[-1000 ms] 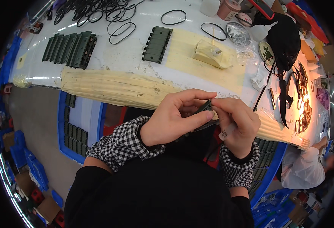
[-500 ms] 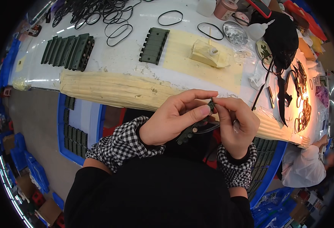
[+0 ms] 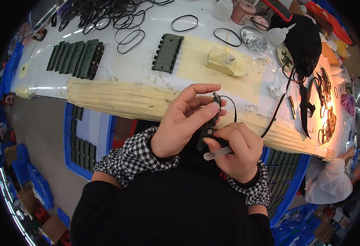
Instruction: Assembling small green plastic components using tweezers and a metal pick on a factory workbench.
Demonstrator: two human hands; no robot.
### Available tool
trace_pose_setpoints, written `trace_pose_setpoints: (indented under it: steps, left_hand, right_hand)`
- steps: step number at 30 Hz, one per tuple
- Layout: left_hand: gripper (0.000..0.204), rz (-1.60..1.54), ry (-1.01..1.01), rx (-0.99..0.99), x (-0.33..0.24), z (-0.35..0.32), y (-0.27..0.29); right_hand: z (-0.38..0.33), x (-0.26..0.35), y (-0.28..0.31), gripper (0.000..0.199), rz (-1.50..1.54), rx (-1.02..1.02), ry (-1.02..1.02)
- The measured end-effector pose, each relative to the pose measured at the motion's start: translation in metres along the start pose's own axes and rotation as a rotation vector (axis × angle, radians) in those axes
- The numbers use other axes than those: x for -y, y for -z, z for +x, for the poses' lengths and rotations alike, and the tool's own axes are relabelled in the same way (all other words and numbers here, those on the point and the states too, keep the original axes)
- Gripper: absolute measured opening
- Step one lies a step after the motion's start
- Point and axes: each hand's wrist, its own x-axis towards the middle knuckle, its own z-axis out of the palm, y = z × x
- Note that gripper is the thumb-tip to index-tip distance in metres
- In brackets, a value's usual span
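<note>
"So, where is the green piece [image 3: 208, 131] held?"
"Near the table edge [image 3: 118, 96], pinched by the left hand [image 3: 183, 123], thumb to fingers. By the right hand [image 3: 242, 152] (tipped inward, fingers curled), a pale stick [image 3: 217, 153] is held."

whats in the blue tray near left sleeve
In the tray, dark green parts and a white surface show. The table edge hides its far end; the left sleeve hides a corner.

Pink tub [image 3: 242, 12] sits by wht btl [image 3: 222, 10], blk cloth [image 3: 302, 47] nr.
</note>
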Motion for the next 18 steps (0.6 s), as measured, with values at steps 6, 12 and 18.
trace_pose_setpoints:
  steps: [6,12,18]
  left_hand:
    - [0.035,-0.044,0.024,0.012,0.007,0.0,0.003]
    - [0.037,-0.019,0.051,0.113,0.0,-0.001,0.005]
    - [0.035,0.006,0.098,0.241,-0.001,-0.003,0.003]
  right_hand:
    - [-0.002,-0.001,0.001,0.02,-0.032,0.161,0.087]
    - [0.01,0.0,0.01,0.022,0.181,-0.193,-0.186]
    - [0.013,-0.02,0.015,0.02,0.316,-0.102,-0.237]
